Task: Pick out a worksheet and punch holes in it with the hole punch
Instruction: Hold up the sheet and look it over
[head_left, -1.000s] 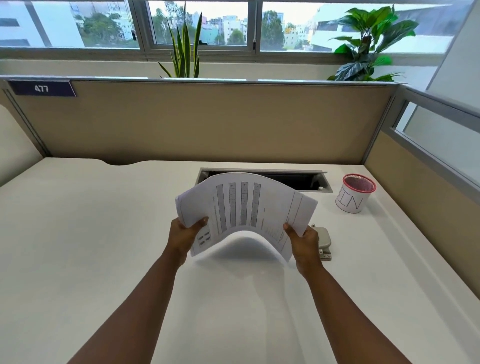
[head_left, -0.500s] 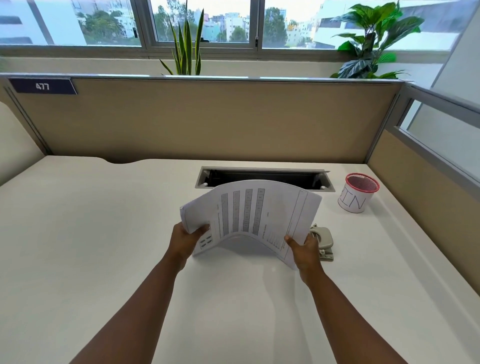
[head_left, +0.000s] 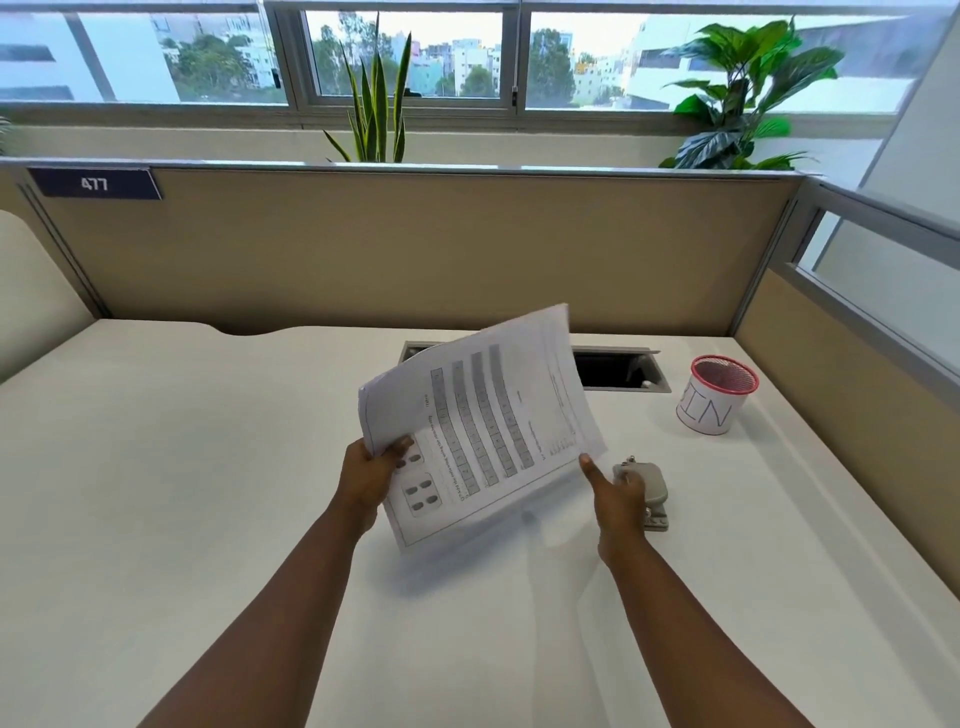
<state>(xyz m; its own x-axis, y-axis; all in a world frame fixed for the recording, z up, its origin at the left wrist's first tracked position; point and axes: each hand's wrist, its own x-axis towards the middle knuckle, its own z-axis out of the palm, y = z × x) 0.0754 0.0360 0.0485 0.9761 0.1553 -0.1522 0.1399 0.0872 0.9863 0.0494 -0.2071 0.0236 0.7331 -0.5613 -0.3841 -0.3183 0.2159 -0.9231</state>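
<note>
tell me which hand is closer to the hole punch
Right. The right hand is directly beside the hole punch, overlapping its left edge in this view. The left hand grips the worksheet at its far side, well left of the punch.

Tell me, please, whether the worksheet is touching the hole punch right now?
Apart. The head view shows the worksheet held up off the desk, its lower right edge clear of the hole punch.

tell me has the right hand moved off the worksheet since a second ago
Yes. The right hand has let go of the worksheet and now sits lower and rightward, in front of the hole punch; the left hand alone holds the paper.
</note>
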